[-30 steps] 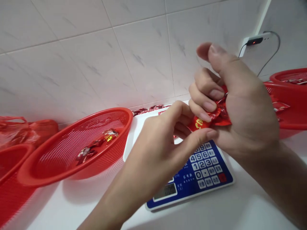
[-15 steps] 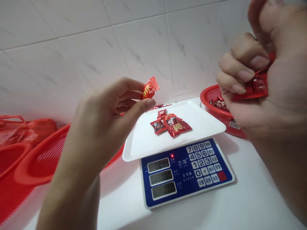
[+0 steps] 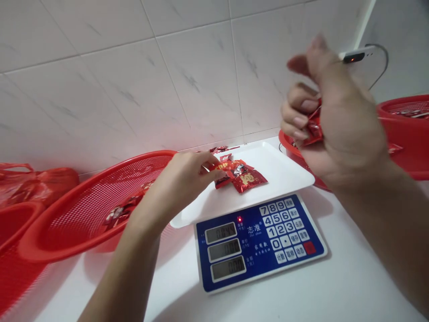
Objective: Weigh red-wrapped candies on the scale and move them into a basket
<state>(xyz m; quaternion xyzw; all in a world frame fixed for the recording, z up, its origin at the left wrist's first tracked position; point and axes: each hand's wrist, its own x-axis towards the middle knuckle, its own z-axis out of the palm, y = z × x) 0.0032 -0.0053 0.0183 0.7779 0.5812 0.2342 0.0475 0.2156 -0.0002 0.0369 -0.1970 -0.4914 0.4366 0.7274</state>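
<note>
My left hand [image 3: 191,176] reaches over the white pan [image 3: 284,179] of a digital scale. Its thumb and fingers are closed on a small red wrapped candy [image 3: 221,166] with yellow lettering, low among the other packets. Beside it on the pan lies a larger red packet [image 3: 248,180] with a gold print, partly overlapping other small packets. Up on the right, my right hand [image 3: 338,120] is curled around red candy packets [image 3: 315,129], its thumb raised. How many it holds is hidden by the fingers. The scale's blue panel [image 3: 261,250] faces me with its display lit.
At the left stands a red mesh basket [image 3: 100,197] with wrapped candies inside, in front of a red plastic bag [image 3: 43,185]. More red baskets [image 3: 402,138] stand at the right. A white power strip [image 3: 357,58] with a cable is by the tiled wall [image 3: 201,76].
My left hand has lowered the small candy onto the packets on the pan. My right hand, still curled around its packets, has moved left and slightly down, uncovering the baskets at right.
</note>
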